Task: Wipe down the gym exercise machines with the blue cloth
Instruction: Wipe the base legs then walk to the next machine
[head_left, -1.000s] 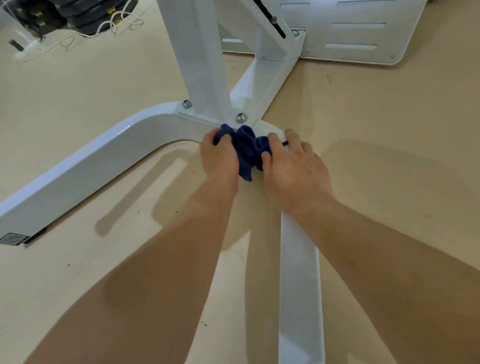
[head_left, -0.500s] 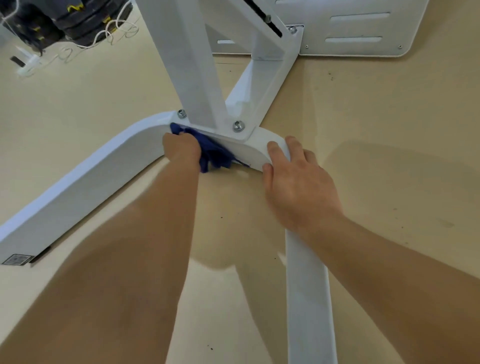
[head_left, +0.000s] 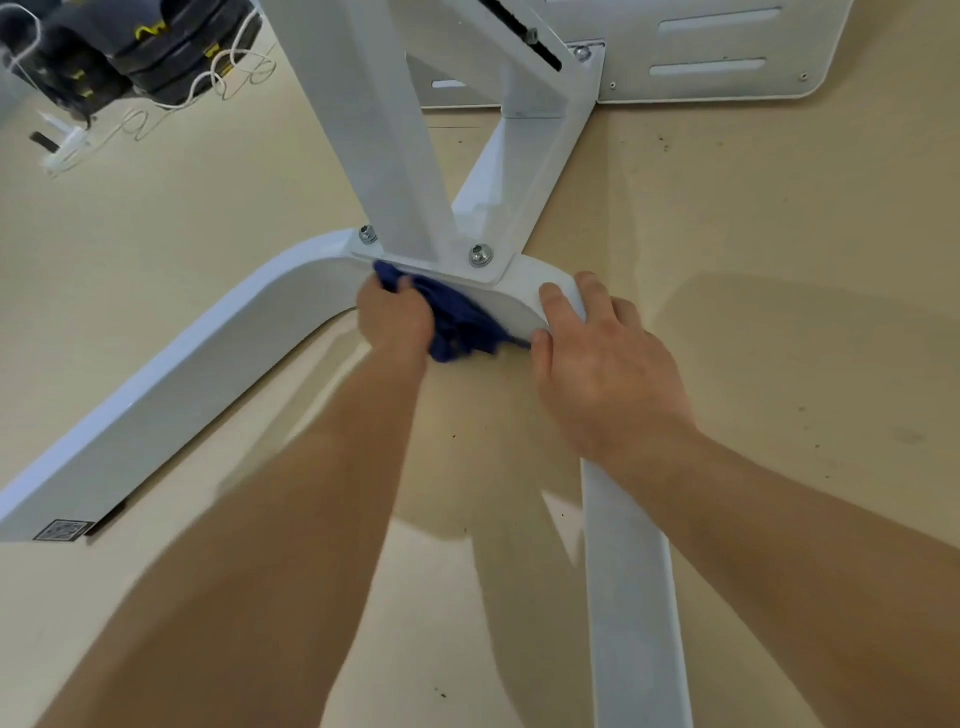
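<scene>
Nearest the person, the right hand (head_left: 608, 374) is resting loose-fingered on the bend of the white base frame (head_left: 524, 312), holding nothing, above the near leg (head_left: 628, 597) running back toward 6 o'clock. At its 9 o'clock, the left hand (head_left: 397, 319) is gripping the bunched blue cloth (head_left: 462, 325) and pressing it against the frame's inner curve, below the upright post (head_left: 384, 130) at 12 o'clock. The long rail (head_left: 171, 374) is stretching from the cloth toward 8 o'clock, so the left hand is probably best placed for sweeping along that axis.

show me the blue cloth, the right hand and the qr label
blue cloth (head_left: 460, 322): head view, its bunched middle
right hand (head_left: 608, 374): head view, back of the hand
qr label (head_left: 62, 530): head view, centre of the sticker
</scene>
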